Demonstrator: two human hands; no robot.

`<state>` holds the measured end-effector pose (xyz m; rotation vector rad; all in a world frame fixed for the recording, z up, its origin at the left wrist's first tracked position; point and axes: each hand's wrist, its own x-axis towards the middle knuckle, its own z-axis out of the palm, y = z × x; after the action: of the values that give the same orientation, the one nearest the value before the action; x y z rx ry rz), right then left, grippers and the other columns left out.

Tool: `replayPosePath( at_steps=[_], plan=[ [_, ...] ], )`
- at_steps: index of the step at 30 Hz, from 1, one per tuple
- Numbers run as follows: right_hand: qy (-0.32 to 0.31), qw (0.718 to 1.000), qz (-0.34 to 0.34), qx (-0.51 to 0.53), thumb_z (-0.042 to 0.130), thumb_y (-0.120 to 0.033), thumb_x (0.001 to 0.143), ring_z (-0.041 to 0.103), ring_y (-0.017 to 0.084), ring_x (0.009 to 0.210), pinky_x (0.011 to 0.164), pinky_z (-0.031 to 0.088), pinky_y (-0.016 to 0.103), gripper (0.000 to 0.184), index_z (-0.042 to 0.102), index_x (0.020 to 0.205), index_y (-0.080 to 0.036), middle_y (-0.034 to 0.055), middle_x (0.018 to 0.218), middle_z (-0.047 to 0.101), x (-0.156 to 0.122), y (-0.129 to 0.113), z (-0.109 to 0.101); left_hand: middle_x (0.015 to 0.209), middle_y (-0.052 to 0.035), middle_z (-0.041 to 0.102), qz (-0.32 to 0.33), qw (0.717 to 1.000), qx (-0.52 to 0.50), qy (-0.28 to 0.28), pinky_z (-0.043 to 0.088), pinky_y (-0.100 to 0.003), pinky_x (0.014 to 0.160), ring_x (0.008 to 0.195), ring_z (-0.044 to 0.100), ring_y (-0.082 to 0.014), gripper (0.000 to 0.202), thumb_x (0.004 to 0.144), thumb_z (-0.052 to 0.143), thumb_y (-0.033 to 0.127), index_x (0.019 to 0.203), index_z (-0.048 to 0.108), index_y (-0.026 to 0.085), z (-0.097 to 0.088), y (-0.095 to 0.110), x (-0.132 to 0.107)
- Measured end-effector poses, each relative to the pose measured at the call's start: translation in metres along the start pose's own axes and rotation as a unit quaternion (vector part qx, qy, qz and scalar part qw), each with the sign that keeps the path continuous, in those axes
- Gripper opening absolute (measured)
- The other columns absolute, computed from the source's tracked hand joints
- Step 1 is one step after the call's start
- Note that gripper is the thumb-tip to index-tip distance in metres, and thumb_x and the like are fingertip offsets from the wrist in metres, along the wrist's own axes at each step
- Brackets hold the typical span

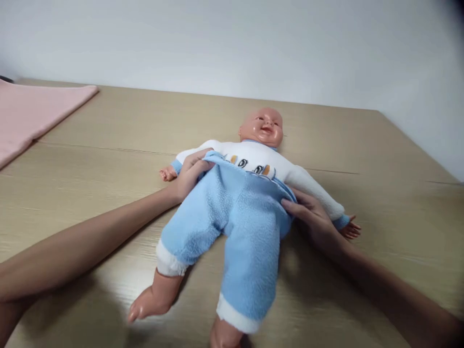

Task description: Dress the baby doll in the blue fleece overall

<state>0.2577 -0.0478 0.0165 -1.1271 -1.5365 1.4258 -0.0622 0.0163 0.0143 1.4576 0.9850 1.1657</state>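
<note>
A baby doll point(261, 128) lies face up on the table, head at the far end and feet toward me. It wears a white top point(279, 162) with small printed figures and blue cuffs. Fleecy light blue pants point(250, 227) with white hems cover its hips and legs down to the lower shins. My left hand point(194, 174) pinches the waistband at the left side of the doll's waist. At the right side, my right hand point(308, 208) grips the waistband between thumb and fingers; some fingertips are hidden behind the cloth. The waistband stands slightly away from the belly.
The wooden table point(119, 121) has thin seams across its surface. A folded pink cloth point(36, 111) lies at the far left. Behind the table rises a pale wall point(217, 48). The table's right edge slopes away at the far right.
</note>
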Motion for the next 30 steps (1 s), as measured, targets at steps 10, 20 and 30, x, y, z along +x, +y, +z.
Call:
replayPosePath(
  at_steps=[10,20,30],
  plan=[
    [0.214,0.976,-0.016,0.043,0.081,-0.061,0.102,0.046,0.018,0.072,0.063,0.044,0.025,0.039,0.064,0.091,-0.028,-0.0028,0.083,0.056,-0.004,-0.006,0.024,0.092,-0.0015,0.065,-0.159,0.965,-0.183,-0.096,0.047,-0.025,0.073,0.082,0.059,-0.0164,0.044,0.089,0.093,0.056,0.104,0.076,0.018,-0.015,0.002,-0.029],
    [0.01,1.0,0.015,-0.024,0.07,-0.032,0.092,0.063,0.025,0.097,0.083,0.054,0.033,0.018,0.075,0.108,-0.026,0.0027,0.1,0.068,-0.011,0.004,-0.036,0.108,-0.0047,0.073,-0.046,0.962,-0.038,-0.268,0.056,-0.029,0.087,0.101,0.068,-0.0212,0.028,0.1,0.081,0.044,0.116,0.076,0.022,-0.043,0.005,-0.022],
    [-0.027,0.975,-0.072,-0.209,0.103,-0.031,0.075,0.07,0.034,0.133,0.119,0.057,0.039,0.061,0.08,0.132,-0.036,0.0063,0.138,0.073,-0.034,0.008,-0.027,0.15,-0.0154,0.074,0.037,0.96,0.114,-0.255,0.047,-0.057,0.13,0.146,0.065,-0.0416,0.082,0.075,0.105,0.04,0.149,0.072,0.026,-0.041,-0.005,-0.039]
  ],
)
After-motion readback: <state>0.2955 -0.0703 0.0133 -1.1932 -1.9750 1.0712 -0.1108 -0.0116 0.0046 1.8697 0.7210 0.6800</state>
